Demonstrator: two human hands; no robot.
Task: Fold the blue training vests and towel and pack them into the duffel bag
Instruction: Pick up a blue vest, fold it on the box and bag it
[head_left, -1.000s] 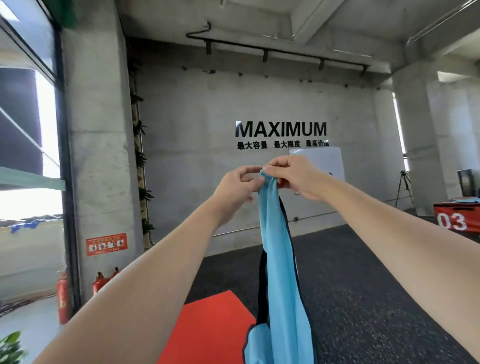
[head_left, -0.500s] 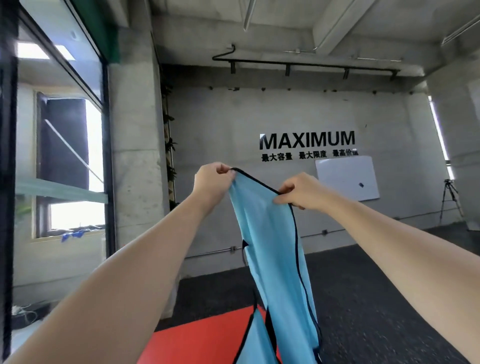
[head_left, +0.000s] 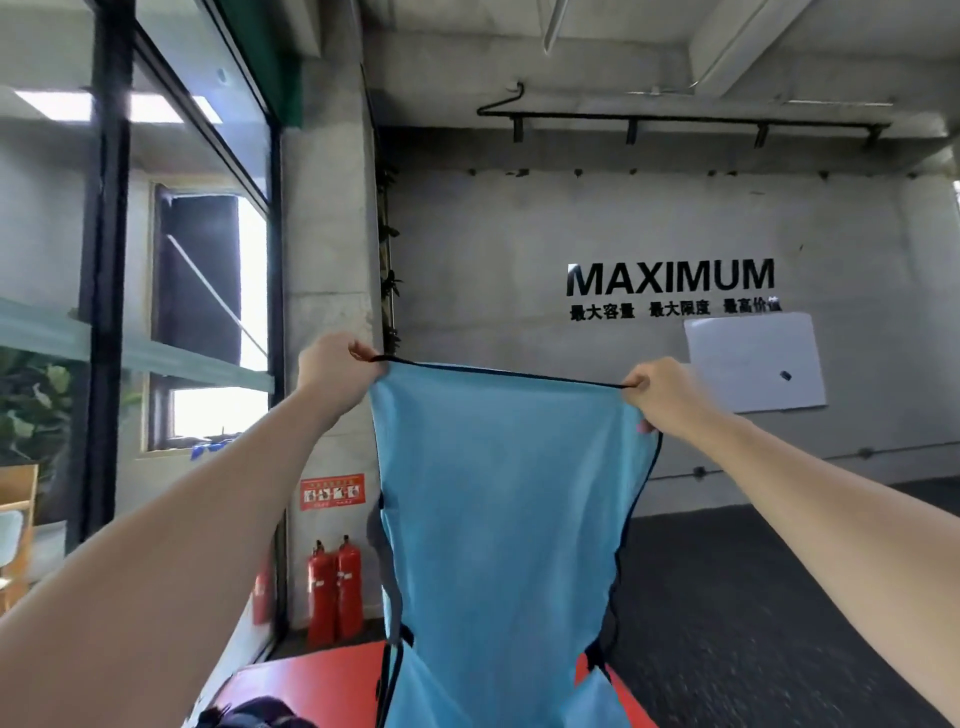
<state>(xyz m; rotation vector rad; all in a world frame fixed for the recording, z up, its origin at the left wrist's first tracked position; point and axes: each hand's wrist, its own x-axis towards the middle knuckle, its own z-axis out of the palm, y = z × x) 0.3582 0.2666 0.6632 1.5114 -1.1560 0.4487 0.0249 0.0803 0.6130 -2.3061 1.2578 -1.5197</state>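
Note:
A light blue training vest (head_left: 498, 509) with black trim hangs spread out in front of me, held up at chest height. My left hand (head_left: 337, 371) pinches its top left corner. My right hand (head_left: 657, 397) pinches its top right corner. The black top edge runs taut between the two hands. The vest's lower part drops out of view at the bottom. A dark object (head_left: 254, 714), possibly the duffel bag, shows at the bottom edge; I cannot tell for sure. No towel is in view.
A red mat (head_left: 311, 686) lies on the dark rubber floor (head_left: 753, 597) below the vest. Two red fire extinguishers (head_left: 335, 592) stand by a concrete pillar (head_left: 327, 260). A whiteboard (head_left: 756, 364) leans on the far wall. Glass partitions are on the left.
My hands have moved apart, spreading the bunched vest flat and wide. The view has turned to the left and tilted upward.

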